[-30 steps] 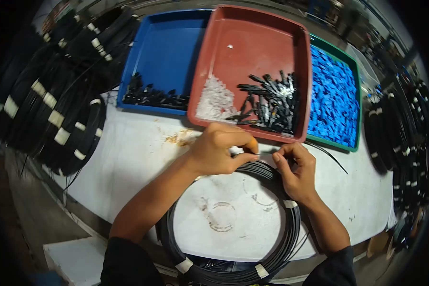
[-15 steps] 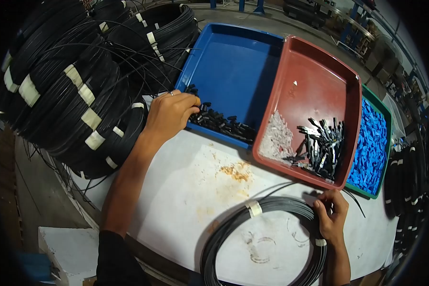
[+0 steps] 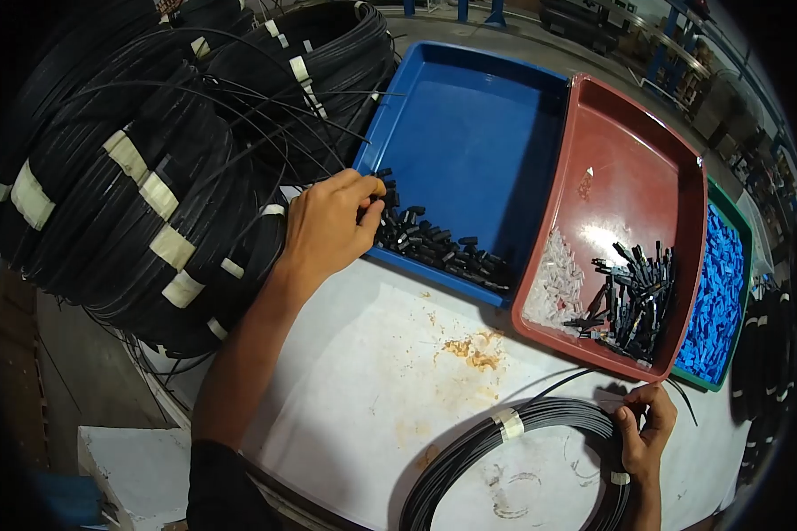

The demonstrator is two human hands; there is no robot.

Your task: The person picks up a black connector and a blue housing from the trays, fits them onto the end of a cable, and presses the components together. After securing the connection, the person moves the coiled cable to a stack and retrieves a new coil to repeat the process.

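My left hand point(image 3: 338, 217) reaches over the near left corner of the blue tray point(image 3: 469, 97), fingers closed at the small black connectors point(image 3: 443, 248); what they pinch is hidden. At the right, my right hand point(image 3: 648, 429) is beside a coil of black cable point(image 3: 452, 460) bound with white tape. Its thumb and fingertips are pressed together near the coil's upper right side, and what lies between them is too small to make out. A loose cable end point(image 3: 686, 403) sticks out just past this hand.
Large black cable coils point(image 3: 150, 195) are stacked at the left. The red tray point(image 3: 629, 159) holds clear pieces point(image 3: 553, 283) and black connectors point(image 3: 638, 301). Beyond it, a green tray point(image 3: 746, 257) holds blue pieces point(image 3: 715, 292). Yellowish stains mark the white table point(image 3: 345, 380).
The view has shifted, so trays, coil and both hands appear farther right and mostly lower. My left hand remains at the blue tray's corner and my right hand beside the coil.
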